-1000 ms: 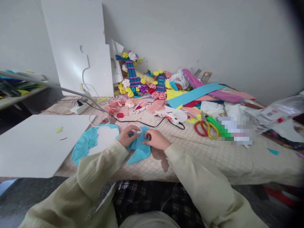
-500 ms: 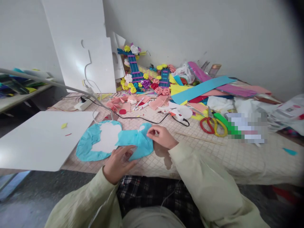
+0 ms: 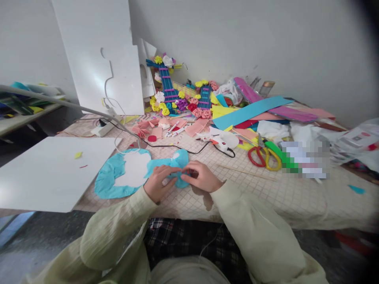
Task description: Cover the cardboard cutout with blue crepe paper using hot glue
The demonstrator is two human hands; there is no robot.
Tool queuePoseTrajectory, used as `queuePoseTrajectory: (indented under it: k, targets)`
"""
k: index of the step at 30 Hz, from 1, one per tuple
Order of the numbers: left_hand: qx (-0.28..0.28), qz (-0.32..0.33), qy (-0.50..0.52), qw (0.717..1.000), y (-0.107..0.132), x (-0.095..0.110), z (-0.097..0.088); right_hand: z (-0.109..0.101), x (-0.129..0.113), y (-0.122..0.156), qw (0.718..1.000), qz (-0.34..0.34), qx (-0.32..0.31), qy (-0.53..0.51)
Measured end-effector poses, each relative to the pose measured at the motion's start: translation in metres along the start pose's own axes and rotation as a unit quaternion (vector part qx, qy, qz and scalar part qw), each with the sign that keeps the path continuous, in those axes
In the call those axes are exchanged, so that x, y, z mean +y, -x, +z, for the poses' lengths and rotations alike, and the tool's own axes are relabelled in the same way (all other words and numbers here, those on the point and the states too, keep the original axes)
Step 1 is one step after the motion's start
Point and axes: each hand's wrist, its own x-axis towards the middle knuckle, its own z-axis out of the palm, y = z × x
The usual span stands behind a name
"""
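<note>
A crumpled light-blue paper piece (image 3: 177, 163) lies on the checked tablecloth (image 3: 266, 193) near the front edge. My left hand (image 3: 158, 183) pinches its near side and my right hand (image 3: 201, 176) pinches its right side, fingertips almost meeting over the paper. To the left the same blue paper continues as a ring-shaped cutout (image 3: 111, 179) around a white patch. Both sleeves are pale green.
A white foam board (image 3: 50, 169) overhangs the table at the left; taller white boards (image 3: 100, 55) lean on the wall. A glue gun (image 3: 220, 140) with a black cord, red-and-yellow scissors (image 3: 265, 156), coloured paper sheets (image 3: 248, 112) and paper flowers (image 3: 177, 102) crowd the back.
My left hand has come back up from the table's front edge onto the blue paper. The paper is now bunched smaller between both hands.
</note>
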Motion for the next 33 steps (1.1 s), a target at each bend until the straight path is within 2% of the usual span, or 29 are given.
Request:
queuePoseTrajectory:
  k: [6, 14, 21, 33]
  targets:
    - [0.015, 0.031, 0.037, 0.999, 0.001, -0.009, 0.003, 0.01, 0.004, 0.009, 1.0, 0.003, 0.009, 0.03]
    - [-0.016, -0.014, 0.027, 0.999, 0.006, -0.007, 0.0, 0.015, 0.004, 0.012, 0.997, 0.021, 0.054, 0.056]
    - [-0.015, -0.029, 0.025, 0.999, 0.004, -0.011, 0.007, 0.015, 0.006, 0.011, 0.997, 0.034, 0.034, 0.052]
    - [-0.037, -0.04, -0.008, 0.999, -0.003, -0.015, 0.009, 0.012, 0.008, 0.012, 0.997, 0.053, 0.05, 0.014]
